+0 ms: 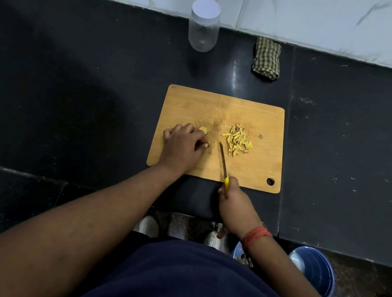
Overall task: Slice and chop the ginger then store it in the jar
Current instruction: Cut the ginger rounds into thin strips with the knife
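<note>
One pile of ginger strips lies at 3 o'clock on the board. My left hand curls over the uncut ginger piece at 9; my right hand grips the knife. Jar at 12, lidded, empty: chopping and storing remain.

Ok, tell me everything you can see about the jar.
The jar is clear, plastic by the look, with a round pale screw lid closed on top. It looks empty. It stands upright on the dark counter against the marble wall, beyond the board's far left corner, left of the checked cloth. Nothing else touches it.
</note>
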